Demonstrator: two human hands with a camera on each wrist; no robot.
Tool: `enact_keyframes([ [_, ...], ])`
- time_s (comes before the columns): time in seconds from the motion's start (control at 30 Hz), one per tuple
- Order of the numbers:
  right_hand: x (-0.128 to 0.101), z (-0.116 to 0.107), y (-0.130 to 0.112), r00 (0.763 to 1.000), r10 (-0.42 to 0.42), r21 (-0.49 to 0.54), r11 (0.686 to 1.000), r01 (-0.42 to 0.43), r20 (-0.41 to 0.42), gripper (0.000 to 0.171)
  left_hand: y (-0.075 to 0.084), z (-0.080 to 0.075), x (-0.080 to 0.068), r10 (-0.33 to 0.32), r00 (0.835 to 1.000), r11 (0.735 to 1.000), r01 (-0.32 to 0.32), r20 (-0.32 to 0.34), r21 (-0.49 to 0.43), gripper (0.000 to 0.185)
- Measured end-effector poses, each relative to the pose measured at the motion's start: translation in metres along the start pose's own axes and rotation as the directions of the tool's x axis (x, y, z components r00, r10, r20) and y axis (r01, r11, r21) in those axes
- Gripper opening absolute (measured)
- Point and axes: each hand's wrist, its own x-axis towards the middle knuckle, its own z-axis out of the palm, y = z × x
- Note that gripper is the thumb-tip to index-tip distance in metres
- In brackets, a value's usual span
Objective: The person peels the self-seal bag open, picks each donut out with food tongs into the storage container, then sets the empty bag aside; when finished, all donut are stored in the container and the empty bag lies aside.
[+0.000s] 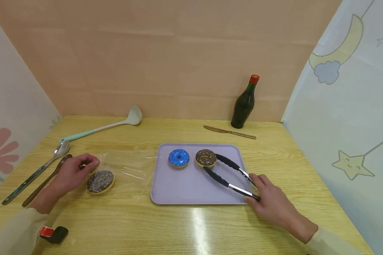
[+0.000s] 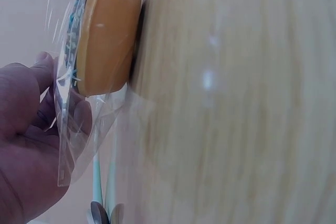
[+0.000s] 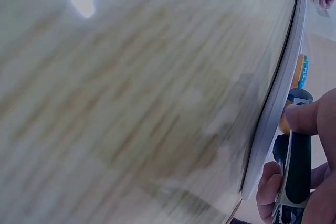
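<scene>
My left hand pinches the edge of a clear plastic bag between thumb and fingers. Under its film, close beside that hand, lies a chocolate-topped donut; its yellow-orange side shows through the plastic in the left wrist view. My right hand grips the handle end of black-and-silver tongs. The tongs' black tips stand at either side of a second chocolate donut on the lilac tray. To its left on the tray is a blue-topped donut.
Left on the wooden table lie a ladle, a spoon with a dark green handle and a brown utensil partly behind the left hand. Behind the tray are a table knife and a dark red-capped bottle. Walls bound the back and sides.
</scene>
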Motion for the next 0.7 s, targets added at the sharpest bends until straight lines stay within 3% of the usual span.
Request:
enact_keyframes([
  [0.4,0.005,-0.001,0.003,0.998,0.051,0.009,0.999,-0.052,0.028,0.068,0.000,0.002,0.005,0.029,1.000,1.000,-0.029,0.000,-0.007,0.008],
  [0.57,0.015,-0.003,-0.002,1.000,-0.016,0.043,0.999,0.017,-0.026,0.069,0.002,0.003,0.007,0.023,1.000,1.000,-0.023,0.018,-0.019,0.006],
  [0.7,0.035,0.002,-0.022,0.992,-0.126,0.095,0.988,0.125,0.004,0.066,0.002,0.000,0.003,0.017,1.000,1.000,-0.016,0.012,-0.006,0.007],
])
